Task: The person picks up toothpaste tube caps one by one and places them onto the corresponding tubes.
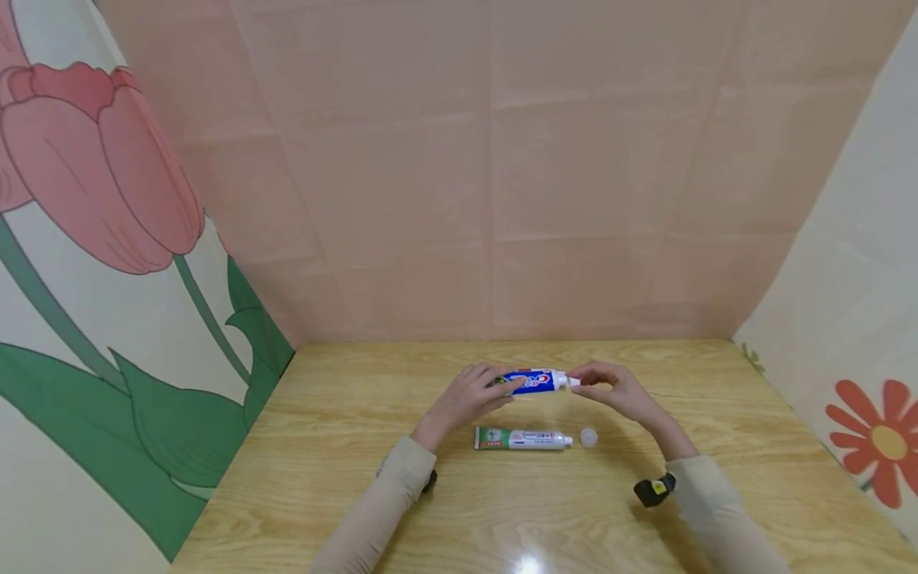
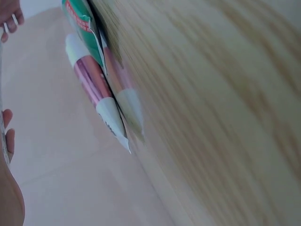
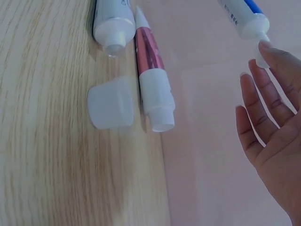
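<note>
My L hand (image 1: 466,399) grips blue-white toothpaste tube (image 1: 535,383), R hand (image 1: 620,391) pinches its white cap (image 1: 573,383), lower ctr, head view.

In the head view, the left hand (image 1: 468,396) covers the tail end of the blue tube (image 1: 536,382), the right hand (image 1: 618,391) partly hides the cap (image 1: 573,382), the pink tube (image 3: 150,54) is mostly concealed, and small print on the green tube (image 1: 527,439) is illegible.
</note>
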A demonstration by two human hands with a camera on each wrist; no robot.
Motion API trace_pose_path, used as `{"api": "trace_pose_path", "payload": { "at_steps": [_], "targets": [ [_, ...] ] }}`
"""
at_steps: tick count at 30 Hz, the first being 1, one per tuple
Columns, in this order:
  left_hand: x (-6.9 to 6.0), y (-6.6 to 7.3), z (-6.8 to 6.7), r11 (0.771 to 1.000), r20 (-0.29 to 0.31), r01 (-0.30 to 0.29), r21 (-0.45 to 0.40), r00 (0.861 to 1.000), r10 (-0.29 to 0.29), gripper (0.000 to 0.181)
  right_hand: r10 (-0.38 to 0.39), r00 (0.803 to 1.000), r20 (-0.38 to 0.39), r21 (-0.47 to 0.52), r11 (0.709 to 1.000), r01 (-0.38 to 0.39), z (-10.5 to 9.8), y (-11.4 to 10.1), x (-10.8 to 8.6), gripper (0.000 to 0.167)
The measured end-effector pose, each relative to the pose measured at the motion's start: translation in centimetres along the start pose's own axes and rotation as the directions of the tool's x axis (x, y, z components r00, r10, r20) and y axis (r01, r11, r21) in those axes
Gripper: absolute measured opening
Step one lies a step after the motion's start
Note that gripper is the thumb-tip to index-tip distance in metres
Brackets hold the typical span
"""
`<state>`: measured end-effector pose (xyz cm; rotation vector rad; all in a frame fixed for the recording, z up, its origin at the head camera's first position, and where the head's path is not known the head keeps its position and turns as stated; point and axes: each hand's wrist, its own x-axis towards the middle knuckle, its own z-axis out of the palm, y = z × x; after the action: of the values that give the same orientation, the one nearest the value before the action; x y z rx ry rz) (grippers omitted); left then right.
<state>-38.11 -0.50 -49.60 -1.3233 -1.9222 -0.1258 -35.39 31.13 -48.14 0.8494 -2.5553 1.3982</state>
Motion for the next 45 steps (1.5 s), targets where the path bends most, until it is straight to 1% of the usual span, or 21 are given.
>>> {"api": "trace_pose_path", "payload": {
  "at_steps": [3, 6, 10, 16, 19, 27, 36, 40, 45],
  "targets": [
    [0.0, 0.0, 0.0, 1.000, -0.015, 0.006, -0.021, 1.000, -0.006, 0.043, 0.019, 1.000, -0.011, -0.005, 1.000, -0.019, 0.1, -1.2, 0.0, 0.023],
    [0.0, 0.0, 0.1, 0.999, -0.032, 0.006, -0.048, 0.999, -0.008, 0.044, 0.036, 0.999, -0.028, 0.001, 0.999, -0.036, 0.2, -1.6, 0.2, 0.022],
    [-0.1, 0.0, 0.2, 0.997, -0.047, 0.005, -0.074, 0.999, -0.009, 0.046, 0.058, 0.997, -0.042, 0.001, 0.998, -0.059, 0.4, -0.9, 0.4, 0.021],
    [-0.2, 0.0, 0.3, 0.995, -0.042, 0.022, -0.101, 0.999, -0.027, 0.049, 0.031, 0.999, -0.041, 0.020, 0.999, -0.031, 0.8, -0.1, 0.5, 0.020],
    [-0.2, 0.1, 0.3, 0.993, -0.039, 0.031, -0.117, 0.999, -0.036, 0.047, 0.027, 0.999, -0.046, 0.028, 0.999, -0.026, 1.0, -0.2, 0.5, 0.019],
    [-0.1, 0.2, 0.0, 0.989, -0.075, 0.026, -0.146, 0.996, -0.038, 0.051, 0.063, 0.996, -0.058, 0.007, 0.998, -0.063, 1.2, -0.6, 0.4, 0.014],
    [0.0, 0.4, -0.2, 0.975, -0.115, 0.056, -0.215, 0.990, -0.082, 0.047, 0.060, 0.997, -0.050, 0.008, 0.998, -0.059, 1.3, -0.9, 0.5, 0.012],
    [0.0, 0.4, -0.1, 0.969, -0.123, 0.060, -0.240, 0.988, -0.091, 0.046, 0.048, 0.998, -0.040, 0.018, 0.999, -0.047, 1.4, -1.9, 0.4, 0.011],
    [0.0, 0.4, -0.2, 0.976, -0.133, 0.063, -0.208, 0.987, -0.092, 0.045, 0.046, 0.999, -0.021, 0.014, 0.999, -0.046, 1.2, -3.7, 0.3, 0.014]
  ]
}}
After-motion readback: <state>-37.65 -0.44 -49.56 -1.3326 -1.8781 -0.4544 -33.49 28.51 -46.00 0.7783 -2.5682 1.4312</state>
